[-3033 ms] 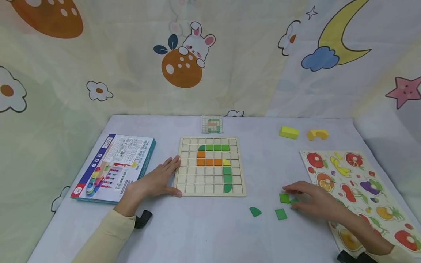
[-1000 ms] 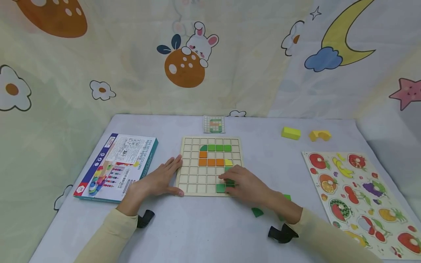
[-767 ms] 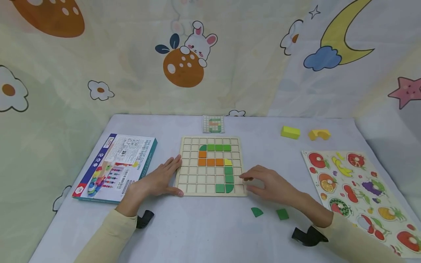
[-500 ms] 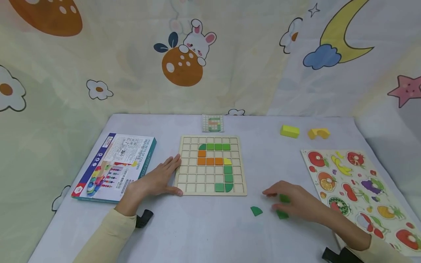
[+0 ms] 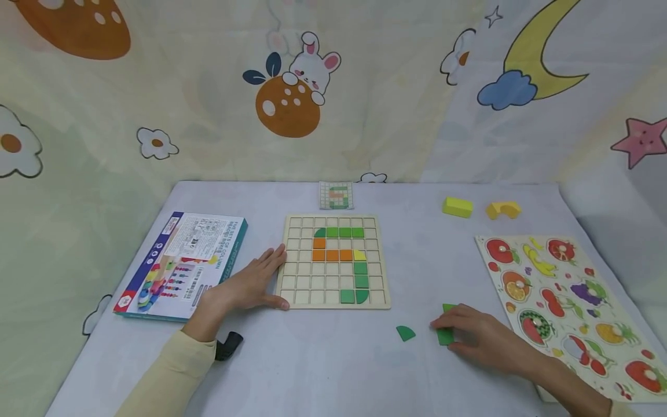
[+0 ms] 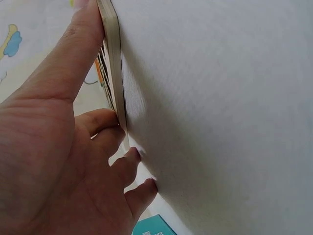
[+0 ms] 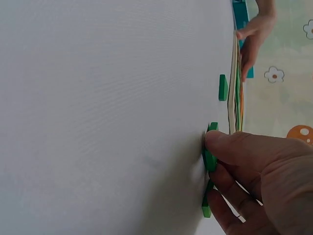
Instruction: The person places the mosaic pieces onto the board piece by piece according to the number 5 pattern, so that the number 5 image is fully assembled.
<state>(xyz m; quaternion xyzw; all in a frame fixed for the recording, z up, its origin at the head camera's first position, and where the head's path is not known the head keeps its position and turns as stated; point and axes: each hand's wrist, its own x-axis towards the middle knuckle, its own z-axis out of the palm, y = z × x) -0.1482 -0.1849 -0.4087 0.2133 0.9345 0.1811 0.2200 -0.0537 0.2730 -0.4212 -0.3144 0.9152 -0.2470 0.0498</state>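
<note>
My left hand lies with straight fingers along the left edge of the wooden grid board, its thumb by the near corner. The board carries green, orange and yellow tiles, with a green square tile beside a rounded one in the bottom row. To the right, my right hand pinches a loose green square tile between thumb and fingers, low over the table; the right wrist view shows the thumb on its edge. Another green tile lies just behind, partly hidden. A green quarter-circle tile lies nearer the board.
A pattern card stands behind the board. At left lies a flat toy box. A fruit puzzle sheet covers the right side. Farther back are a yellow-green block and a yellow arch block.
My right hand has gone from the loose tiles to the board and back. A green square tile now sits left of the bottom rounded tile. My left hand has stayed put.
</note>
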